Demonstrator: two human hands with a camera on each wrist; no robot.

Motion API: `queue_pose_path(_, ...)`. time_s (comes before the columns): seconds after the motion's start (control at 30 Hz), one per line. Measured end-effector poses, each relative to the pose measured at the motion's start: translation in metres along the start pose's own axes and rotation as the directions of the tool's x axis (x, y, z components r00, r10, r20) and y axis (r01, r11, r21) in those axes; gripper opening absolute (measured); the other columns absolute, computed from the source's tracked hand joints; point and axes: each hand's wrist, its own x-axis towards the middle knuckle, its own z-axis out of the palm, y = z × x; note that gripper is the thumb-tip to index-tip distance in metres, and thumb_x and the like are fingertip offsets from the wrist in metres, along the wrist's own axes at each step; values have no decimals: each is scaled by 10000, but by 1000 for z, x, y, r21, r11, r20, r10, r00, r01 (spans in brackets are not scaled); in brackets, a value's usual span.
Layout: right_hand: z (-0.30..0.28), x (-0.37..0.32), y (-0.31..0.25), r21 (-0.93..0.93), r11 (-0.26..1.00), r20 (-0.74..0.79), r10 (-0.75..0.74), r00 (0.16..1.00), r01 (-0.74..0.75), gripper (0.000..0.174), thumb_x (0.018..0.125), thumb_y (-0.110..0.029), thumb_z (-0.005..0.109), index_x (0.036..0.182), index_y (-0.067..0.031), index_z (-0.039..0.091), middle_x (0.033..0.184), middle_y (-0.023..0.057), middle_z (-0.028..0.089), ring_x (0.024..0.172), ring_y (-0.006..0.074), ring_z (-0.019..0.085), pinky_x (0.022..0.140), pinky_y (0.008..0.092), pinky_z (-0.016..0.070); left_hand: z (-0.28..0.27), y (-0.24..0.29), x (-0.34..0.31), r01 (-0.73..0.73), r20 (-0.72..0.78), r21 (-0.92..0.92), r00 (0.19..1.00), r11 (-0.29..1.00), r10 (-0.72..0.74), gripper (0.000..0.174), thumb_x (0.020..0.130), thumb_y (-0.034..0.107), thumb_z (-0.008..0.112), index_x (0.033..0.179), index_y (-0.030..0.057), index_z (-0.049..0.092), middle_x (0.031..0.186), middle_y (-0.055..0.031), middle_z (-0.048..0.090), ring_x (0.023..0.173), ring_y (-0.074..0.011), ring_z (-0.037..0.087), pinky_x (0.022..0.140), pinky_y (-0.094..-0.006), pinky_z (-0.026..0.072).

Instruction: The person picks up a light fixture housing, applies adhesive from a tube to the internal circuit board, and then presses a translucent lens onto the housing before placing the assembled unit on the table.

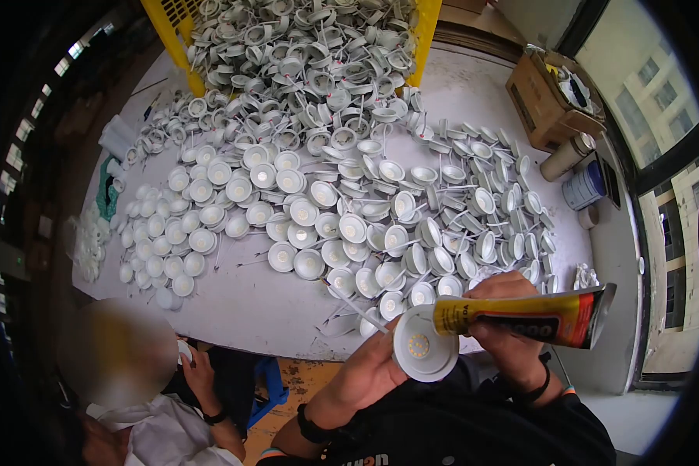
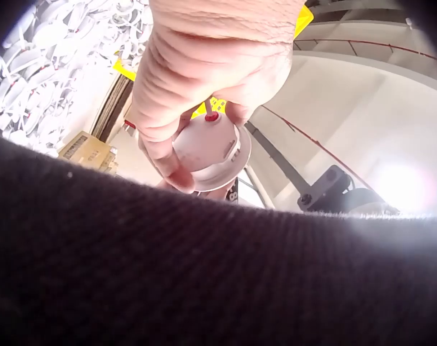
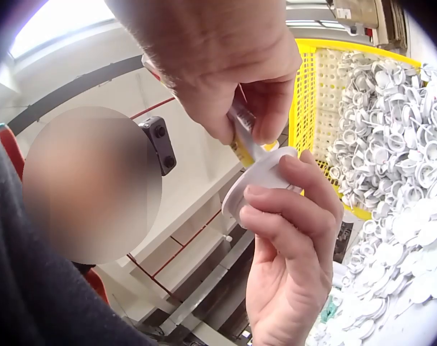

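Note:
My left hand [image 1: 369, 371] grips a round white downlight [image 1: 436, 363] by its rim and back. Its open face, with a ring of small yellow LEDs inside, points up toward the head camera. A white cable [image 1: 357, 311] runs from it toward the table. My right hand [image 1: 511, 334] holds a yellow and black glue tube [image 1: 563, 314] between thumb and fingers. The tube's narrower end tilts down to the downlight's face, as the right wrist view shows, with the nozzle [image 3: 260, 153] right at the rim. In the left wrist view, the left fingers wrap the downlight's back [image 2: 204, 148].
Many downlights [image 1: 303, 210] cover the table [image 1: 245, 311], heaped toward a yellow crate [image 1: 180, 58] at the back. A cardboard box [image 1: 540, 105], a flask [image 1: 567, 158] and a blue-white tub [image 1: 582, 188] stand at right. Another person's hand [image 1: 202, 380] holds a white piece at lower left.

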Motion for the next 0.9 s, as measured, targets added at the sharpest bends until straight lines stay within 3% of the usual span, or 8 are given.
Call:
queue_pose_path(0.3,4,-1,-5,-21,1000,-21,17,1000,-17,271,667,-203,635,809,-26,487,768,84,521,710,170,493,648,277,397,-2,0,-1,-4,40,18,999,1000,4,578,828,351,372,1240,15,144,1213,-102,308,1098,-178,357,900,-324,316)
queue_pose_path(0.33,2,0,-5,-21,1000,-20,17,1000,-17,271,667,-203,635,809,-26,487,768,84,521,710,170,493,648,277,397,0,0,-1,-16,-16,115,1000,993,18,570,823,389,333,1229,20,178,1191,-135,331,1052,-235,396,834,-382,361)
queue_pose_path(0.4,-4,-1,-6,34,999,77,22,997,-25,252,657,-30,619,889,-33,519,879,94,524,824,198,509,717,294,406,2,-1,0,-22,-70,211,997,977,37,574,817,428,293,1218,25,212,1170,-168,354,1007,-293,435,768,-440,406)
queue_pose_path(0.63,-10,-2,-3,-99,991,138,-72,988,86,257,659,-39,629,895,-35,527,885,99,522,812,215,518,697,293,417,3,0,0,-26,-80,196,996,980,42,576,815,435,295,1224,41,204,1165,-170,358,996,-312,437,753,-450,408)
queue_pose_path(0.7,-13,-2,-1,-80,997,268,0,963,22,257,647,-26,634,885,-33,535,881,98,523,824,222,518,696,296,422,4,0,1,-25,-75,185,996,982,40,576,814,435,295,1224,40,206,1161,-170,361,990,-315,441,749,-449,409)
queue_pose_path(0.77,-1,3,-17,-126,991,236,-2,972,32,259,632,-16,641,870,-27,540,865,101,535,806,221,527,689,295,427,2,0,4,2,-17,140,1000,990,1,573,815,433,294,1220,36,211,1141,-174,379,960,-318,458,735,-443,412)
queue_pose_path(0.8,6,4,-21,-62,998,140,7,990,2,187,618,-71,633,775,-30,541,799,98,544,766,218,531,659,298,423,-1,0,4,1,-18,138,1000,990,1,573,815,433,294,1220,36,211,1141,-174,379,960,-318,458,735,-443,412)
queue_pose_path(0.9,8,10,-30,50,997,25,62,998,-63,135,607,-132,629,666,-29,565,739,90,559,712,211,531,639,302,418,-4,1,3,8,163,-11,987,1000,-6,538,839,374,297,1234,27,187,1172,-117,366,1008,-221,438,787,-391,399)
